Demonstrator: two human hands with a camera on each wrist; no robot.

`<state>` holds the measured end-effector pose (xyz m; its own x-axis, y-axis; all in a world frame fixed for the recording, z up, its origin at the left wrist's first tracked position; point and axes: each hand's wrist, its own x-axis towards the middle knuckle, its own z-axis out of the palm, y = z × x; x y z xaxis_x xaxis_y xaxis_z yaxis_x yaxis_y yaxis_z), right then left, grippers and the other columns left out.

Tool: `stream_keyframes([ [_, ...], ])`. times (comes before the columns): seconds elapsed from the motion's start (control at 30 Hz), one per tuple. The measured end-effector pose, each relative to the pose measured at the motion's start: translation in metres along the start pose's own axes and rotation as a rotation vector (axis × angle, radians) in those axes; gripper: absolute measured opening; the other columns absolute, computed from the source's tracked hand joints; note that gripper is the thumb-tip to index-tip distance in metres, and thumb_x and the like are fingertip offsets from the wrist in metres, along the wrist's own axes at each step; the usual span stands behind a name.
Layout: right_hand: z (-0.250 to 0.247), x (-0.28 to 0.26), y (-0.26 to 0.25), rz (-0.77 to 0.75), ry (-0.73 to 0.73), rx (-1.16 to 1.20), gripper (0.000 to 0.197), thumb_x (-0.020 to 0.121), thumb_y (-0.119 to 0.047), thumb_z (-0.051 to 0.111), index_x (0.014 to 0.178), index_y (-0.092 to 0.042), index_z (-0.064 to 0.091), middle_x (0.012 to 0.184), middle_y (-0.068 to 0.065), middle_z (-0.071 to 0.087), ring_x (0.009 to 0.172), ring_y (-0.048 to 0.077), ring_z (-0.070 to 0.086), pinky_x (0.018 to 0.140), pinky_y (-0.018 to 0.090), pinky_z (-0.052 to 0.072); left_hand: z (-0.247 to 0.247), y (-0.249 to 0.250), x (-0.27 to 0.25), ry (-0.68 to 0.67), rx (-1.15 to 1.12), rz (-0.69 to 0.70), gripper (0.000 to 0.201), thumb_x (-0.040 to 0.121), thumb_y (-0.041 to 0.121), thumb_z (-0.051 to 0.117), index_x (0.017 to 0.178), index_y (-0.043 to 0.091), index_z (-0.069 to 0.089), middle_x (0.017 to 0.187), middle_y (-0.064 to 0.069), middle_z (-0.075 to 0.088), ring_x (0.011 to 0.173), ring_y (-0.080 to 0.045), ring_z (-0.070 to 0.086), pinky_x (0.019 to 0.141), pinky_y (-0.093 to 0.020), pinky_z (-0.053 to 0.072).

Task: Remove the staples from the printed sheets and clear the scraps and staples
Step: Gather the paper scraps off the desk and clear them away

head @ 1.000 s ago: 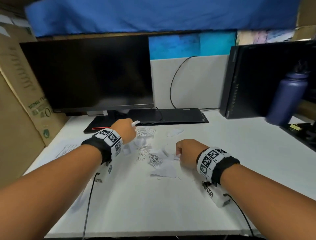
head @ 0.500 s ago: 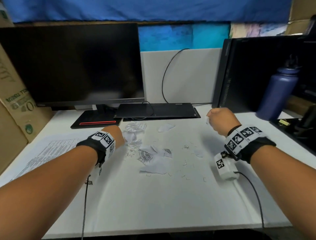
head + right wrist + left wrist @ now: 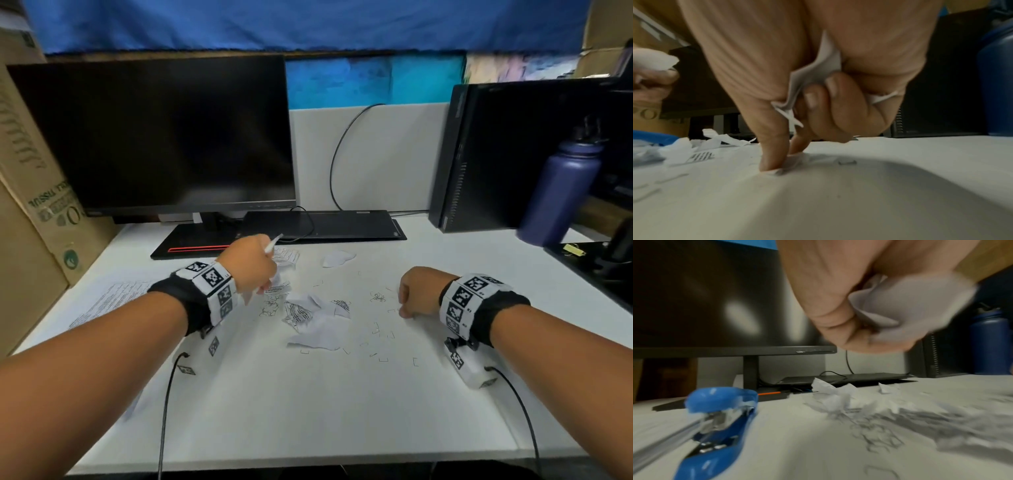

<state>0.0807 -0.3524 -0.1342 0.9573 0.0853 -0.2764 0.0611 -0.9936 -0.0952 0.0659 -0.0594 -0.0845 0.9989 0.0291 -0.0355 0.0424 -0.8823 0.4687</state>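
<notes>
Torn paper scraps (image 3: 308,313) and loose staples (image 3: 378,330) litter the middle of the white desk (image 3: 308,411). My left hand (image 3: 255,263) hovers over the left side of the pile, its fingers curled round crumpled paper scraps (image 3: 906,308). My right hand (image 3: 416,291) is down on the desk right of the pile. It holds paper scraps (image 3: 813,76) in its curled fingers, while thumb and forefinger pinch a small scrap (image 3: 791,162) against the desk. A printed sheet (image 3: 109,301) lies at the left, partly under my left arm.
A blue stapler (image 3: 719,423) lies left of the pile in the left wrist view. A monitor (image 3: 154,137) and a flat black device (image 3: 325,224) stand behind. A computer tower (image 3: 507,154) and blue bottle (image 3: 561,192) are at the right, cardboard boxes (image 3: 34,222) at the left.
My right hand came down from the back right of the desk to the staples right of the pile. My left hand moved forward over the scraps.
</notes>
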Motion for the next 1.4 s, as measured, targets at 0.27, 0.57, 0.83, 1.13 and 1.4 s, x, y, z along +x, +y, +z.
stream_keyframes([
  [0.27, -0.017, -0.007, 0.011, -0.038, 0.05, 0.21, 0.01, 0.079, -0.023, 0.071, 0.081, -0.013, 0.069, 0.077, -0.002, 0.066, 0.077, 0.017, 0.062, 0.078, 0.029, 0.054, 0.043, 0.012, -0.006, -0.355, 0.436, 0.19, 0.083, 0.063, 0.06, 0.078, 0.137, 0.047, 0.043, 0.133, 0.007, 0.041, 0.116, -0.022, 0.055, 0.092, -0.033, 0.051],
  [0.57, -0.003, -0.005, 0.007, 0.004, 0.035, 0.032, 0.028, 0.078, -0.031, 0.074, 0.102, -0.019, 0.069, 0.108, -0.004, 0.066, 0.097, 0.016, 0.063, 0.078, 0.025, 0.05, 0.058, 0.012, -0.004, -0.289, 0.457, 0.337, 0.024, 0.08, 0.034, 0.068, 0.102, 0.023, 0.066, 0.084, 0.01, 0.059, 0.083, -0.014, 0.056, 0.061, -0.021, 0.042],
  [0.83, -0.016, -0.008, 0.006, -0.004, 0.035, 0.069, 0.009, 0.084, -0.024, 0.063, 0.088, -0.015, 0.062, 0.094, 0.001, 0.063, 0.081, 0.018, 0.057, 0.064, 0.023, 0.045, 0.019, -0.005, 0.0, -0.128, 0.252, 0.289, 0.022, 0.085, 0.04, 0.069, 0.102, 0.026, 0.071, 0.102, 0.008, 0.069, 0.091, -0.015, 0.065, 0.084, -0.033, 0.056],
  [1.13, -0.037, -0.044, -0.059, -0.283, 0.112, 0.48, 0.022, 0.087, -0.004, 0.038, 0.088, -0.018, 0.055, 0.077, -0.001, 0.063, 0.058, 0.015, 0.051, 0.05, 0.021, 0.039, -0.017, -0.027, -0.016, -0.082, -0.032, 0.107, 0.035, 0.088, 0.054, 0.062, 0.107, 0.025, 0.067, 0.082, 0.0, 0.067, 0.057, -0.011, 0.055, 0.054, -0.023, 0.046],
  [1.4, 0.0, -0.049, -0.129, -0.448, -0.096, -0.218, 0.057, 0.091, -0.06, 0.047, 0.136, -0.024, 0.049, 0.138, -0.003, 0.053, 0.126, 0.022, 0.05, 0.1, 0.038, 0.04, -0.02, -0.042, -0.052, -0.021, -0.212, 0.057, 0.03, 0.092, 0.05, 0.059, 0.112, 0.027, 0.062, 0.077, 0.003, 0.07, 0.038, 0.003, 0.056, 0.041, -0.013, 0.042],
])
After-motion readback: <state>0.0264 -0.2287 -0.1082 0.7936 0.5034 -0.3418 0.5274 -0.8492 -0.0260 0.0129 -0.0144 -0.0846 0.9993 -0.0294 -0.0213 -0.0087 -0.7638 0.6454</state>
